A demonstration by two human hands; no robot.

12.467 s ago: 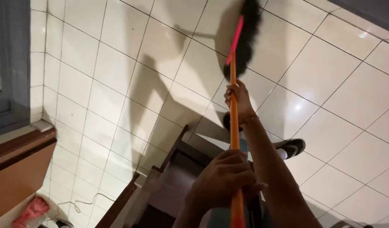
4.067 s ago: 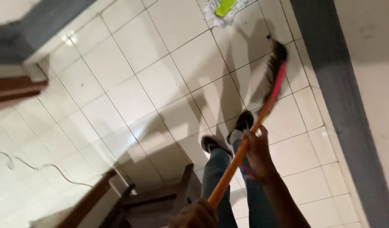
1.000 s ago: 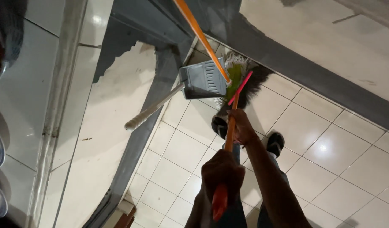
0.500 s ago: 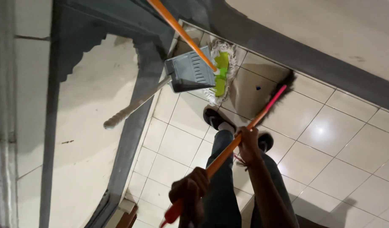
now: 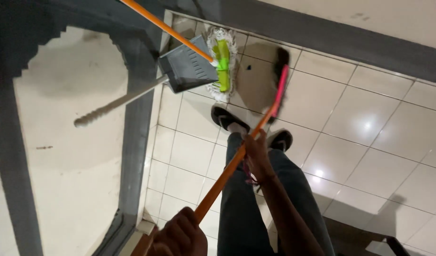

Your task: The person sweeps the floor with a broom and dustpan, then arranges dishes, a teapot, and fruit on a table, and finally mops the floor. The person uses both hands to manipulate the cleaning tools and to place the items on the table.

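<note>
- Right hand (image 5: 256, 156), mid-frame, arm outstretched, is gripping the orange-handled, black-bristled broom (image 5: 237, 159).
- Left hand (image 5: 177, 234), bottom centre, is clenching the handle's upper end.

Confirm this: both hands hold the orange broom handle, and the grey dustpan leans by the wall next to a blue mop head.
Not quite. The head view shows the mop head is green with white fringe, not blue. Both the left hand and right hand hold the orange broom handle, and the grey dustpan is beside the mop.

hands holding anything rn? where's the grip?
Both hands grip the broom by its orange handle: the right hand about midway along it, the left hand near the top end. Its bristle head is down on the tiled floor.
</note>
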